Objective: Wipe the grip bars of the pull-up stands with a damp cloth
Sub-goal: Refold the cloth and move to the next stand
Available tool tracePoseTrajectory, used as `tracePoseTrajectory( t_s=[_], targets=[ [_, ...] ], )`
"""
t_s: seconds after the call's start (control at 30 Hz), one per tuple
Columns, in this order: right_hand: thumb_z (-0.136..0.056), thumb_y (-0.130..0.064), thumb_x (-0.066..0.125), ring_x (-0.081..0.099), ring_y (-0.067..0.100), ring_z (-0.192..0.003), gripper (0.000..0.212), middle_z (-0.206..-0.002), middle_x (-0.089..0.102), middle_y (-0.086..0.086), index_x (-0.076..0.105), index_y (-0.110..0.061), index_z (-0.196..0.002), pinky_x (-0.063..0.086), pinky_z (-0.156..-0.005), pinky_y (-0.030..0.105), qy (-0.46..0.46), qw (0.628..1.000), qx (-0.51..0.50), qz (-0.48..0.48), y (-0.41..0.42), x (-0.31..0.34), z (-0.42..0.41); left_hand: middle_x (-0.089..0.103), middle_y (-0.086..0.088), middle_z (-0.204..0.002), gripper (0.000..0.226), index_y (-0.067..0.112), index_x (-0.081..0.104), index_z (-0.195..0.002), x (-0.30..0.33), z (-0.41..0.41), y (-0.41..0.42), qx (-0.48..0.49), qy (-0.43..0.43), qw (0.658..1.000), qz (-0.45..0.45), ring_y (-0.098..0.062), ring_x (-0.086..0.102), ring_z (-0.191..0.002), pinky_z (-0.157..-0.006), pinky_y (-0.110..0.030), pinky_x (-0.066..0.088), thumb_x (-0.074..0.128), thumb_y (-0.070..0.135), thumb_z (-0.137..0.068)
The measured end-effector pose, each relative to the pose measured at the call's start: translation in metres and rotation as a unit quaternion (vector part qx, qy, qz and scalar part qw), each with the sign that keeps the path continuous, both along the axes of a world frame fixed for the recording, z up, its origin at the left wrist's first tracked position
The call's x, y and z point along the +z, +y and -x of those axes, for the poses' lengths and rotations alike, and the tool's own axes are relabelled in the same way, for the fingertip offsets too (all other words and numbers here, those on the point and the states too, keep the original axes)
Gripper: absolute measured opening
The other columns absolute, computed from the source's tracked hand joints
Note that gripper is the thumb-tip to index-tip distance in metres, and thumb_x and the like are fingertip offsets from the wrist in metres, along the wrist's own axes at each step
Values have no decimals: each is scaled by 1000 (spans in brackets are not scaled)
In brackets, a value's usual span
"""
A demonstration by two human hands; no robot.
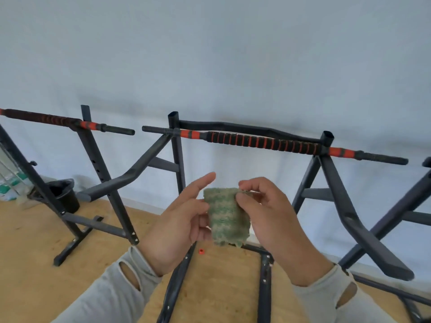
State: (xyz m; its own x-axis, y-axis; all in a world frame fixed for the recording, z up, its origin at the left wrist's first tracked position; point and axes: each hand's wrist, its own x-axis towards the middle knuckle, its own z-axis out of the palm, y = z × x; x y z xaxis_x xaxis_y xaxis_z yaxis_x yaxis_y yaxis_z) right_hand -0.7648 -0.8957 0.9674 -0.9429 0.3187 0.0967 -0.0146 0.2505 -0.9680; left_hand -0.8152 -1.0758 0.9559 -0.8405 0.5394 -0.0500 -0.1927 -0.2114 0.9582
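A small green and beige cloth [227,216] hangs between my two hands, below and in front of the middle stand. My right hand [270,213] pinches its upper right corner. My left hand [184,220] holds its left edge with thumb and lower fingers, the index finger pointing up. The middle stand's grip bar [261,142] is wrapped in black foam with red bands and runs left to right above the cloth, not touched by either hand. A second stand's grip bar [46,120] with the same wrapping is at the far left.
Black stand frames and legs [177,283] spread over the wooden floor [35,241]. A third stand's arms [410,201] cross at the right. A black bucket [67,197] stands by the pale wall at left. A small red cap [201,251] lies on the floor.
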Motion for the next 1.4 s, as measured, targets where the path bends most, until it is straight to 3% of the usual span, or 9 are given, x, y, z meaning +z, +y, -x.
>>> tracePoseTrajectory(
  t_s=[0.13,0.3,0.4,0.6,0.77,1.0,1.13,1.27,1.4],
  targets=[
    [-102,-25,60,66,3,-93,9,-102,72,-15,64,-33,-99,53,-73,16,38,994,10,-103,-2,28,21,74,-18,-104,44,14,69,-116,6,37,-6,-75,105,983,129,-39,73,-94,-79,-37,61,44,-12,-91],
    [-105,-25,56,63,6,-71,11,-82,69,-11,62,-31,-99,53,-64,19,39,988,-13,-148,1,52,39,58,17,-74,13,27,70,-79,6,82,-16,-2,274,917,288,-2,51,-64,-67,-19,46,74,35,-88],
    [-105,-25,58,67,13,-75,10,-82,72,-8,66,-28,-99,53,-65,20,32,991,-69,-112,3,49,50,64,21,-103,23,23,70,-77,6,104,-22,11,232,946,227,-4,63,-88,-85,-22,49,79,43,-82],
    [-101,-24,65,74,20,-93,6,-97,76,-1,70,-24,-102,62,-76,35,4,979,-203,-9,6,40,66,72,-15,-83,33,-2,64,-89,0,115,-14,71,-13,997,-5,-35,68,-76,-74,-45,61,77,29,-84],
    [-96,-33,70,74,11,-79,6,-90,76,-9,69,-30,-101,64,-70,37,1,973,-226,-41,-13,30,74,70,-2,-71,22,19,69,-80,11,104,10,216,136,960,112,-14,66,-62,-52,-20,54,72,37,-90],
    [-96,-44,66,73,5,-93,11,-97,76,-17,68,-37,-104,63,-84,30,11,989,-145,-24,-33,22,85,67,19,-91,38,48,69,-89,12,86,37,99,351,922,128,-7,61,-94,-78,-13,47,35,49,-105],
    [-95,-38,72,73,2,-93,15,-100,77,-14,64,-37,-108,62,-82,26,-11,989,-143,-36,4,35,89,67,15,-106,43,44,72,-101,23,95,50,-35,293,950,101,-8,63,-106,-85,-15,49,34,63,-101],
    [-100,-12,63,75,12,-79,14,-90,77,0,70,-23,-105,60,-68,26,-25,986,-148,69,59,57,94,67,22,-108,37,46,63,-113,35,129,76,92,289,941,147,1,62,-101,-76,-13,46,57,61,-80],
    [-100,3,56,70,11,-71,20,-83,74,1,67,-11,-107,58,-65,26,-14,985,-111,135,106,62,90,75,7,-107,37,29,71,-107,35,159,119,-109,122,981,101,-10,70,-96,-94,-36,53,75,56,-81]
  ],
)
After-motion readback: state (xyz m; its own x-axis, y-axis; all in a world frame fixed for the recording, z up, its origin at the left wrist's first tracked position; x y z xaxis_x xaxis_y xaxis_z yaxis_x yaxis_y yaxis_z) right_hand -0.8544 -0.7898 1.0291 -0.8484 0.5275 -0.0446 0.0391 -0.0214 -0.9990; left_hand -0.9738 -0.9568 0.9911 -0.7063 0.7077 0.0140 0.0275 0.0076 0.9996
